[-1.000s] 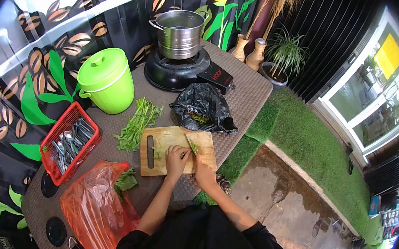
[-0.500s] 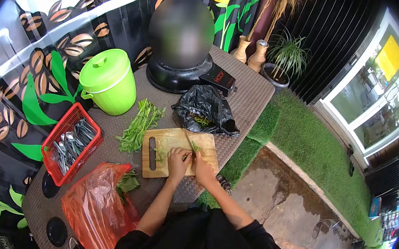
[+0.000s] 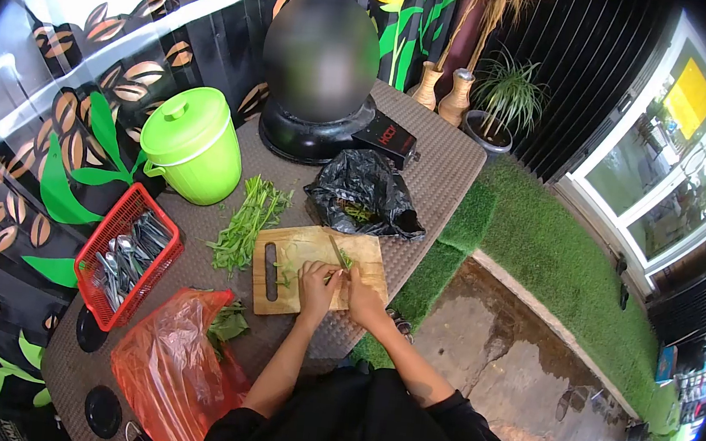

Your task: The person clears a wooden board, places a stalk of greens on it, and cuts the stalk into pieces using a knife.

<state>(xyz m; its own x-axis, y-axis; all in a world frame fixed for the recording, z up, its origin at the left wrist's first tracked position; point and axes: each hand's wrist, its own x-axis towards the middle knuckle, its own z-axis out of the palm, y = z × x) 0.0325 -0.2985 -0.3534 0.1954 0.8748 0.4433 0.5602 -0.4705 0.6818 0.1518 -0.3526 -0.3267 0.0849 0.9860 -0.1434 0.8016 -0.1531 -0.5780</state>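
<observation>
A wooden cutting board lies at the table's near edge, with both hands over it. My right hand is closed round the handle of a knife, its blade pointing away from me and to the left. Close beside the blade, my left hand has its fingers curled and pressed together; what they hold is hidden. Small cut greens lie against the blade's right side. More green bits are scattered near the board's handle slot. A pile of leafy green stems rests just beyond the board's left corner.
Behind the board sits an open black plastic bag with greens inside. A lidded green bucket, a red basket of cutlery and an orange plastic bag stand leftward. A black round-based appliance is at the back.
The knife's blade has tilted further left, and my right hand has shifted slightly to the right. My left hand stays in nearly the same place.
</observation>
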